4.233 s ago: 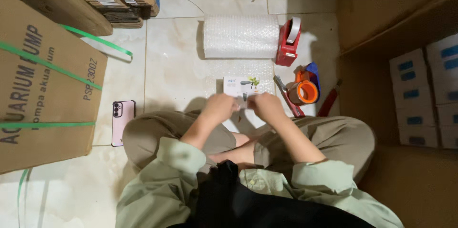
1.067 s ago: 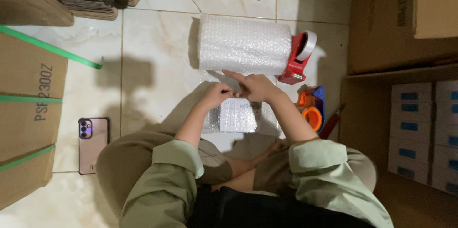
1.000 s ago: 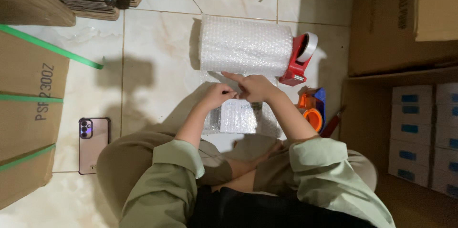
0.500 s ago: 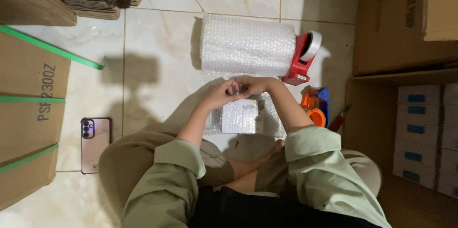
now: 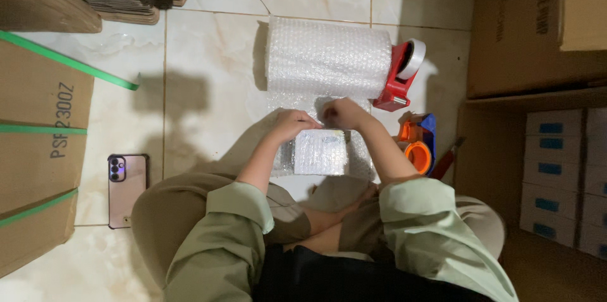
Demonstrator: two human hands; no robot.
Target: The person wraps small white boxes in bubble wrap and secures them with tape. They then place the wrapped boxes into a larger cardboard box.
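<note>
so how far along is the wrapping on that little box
Mostly wrapped: the small box is already covered in bubble wrap. In hand: the left hand and right hand press at its far edge, where the sheet meets the bubble wrap roll. Left: no tape shows on it; the red tape dispenser stands untouched beside the roll.

Light is warm and dim overall, source above and behind me. My head and arms throw a soft shadow across the floor tiles [image 5: 208, 55] at centre left. Brightest patch is upper centre: the bubble wrap roll [image 5: 327, 55] is near blown out, little texture left. Mild glare on the glossy tiles. Right third of the frame falls into deep brown shadow, cardboard detail muddy. Focus is fair at centre, softer toward corners. No obvious motion blur on my hands.
</note>
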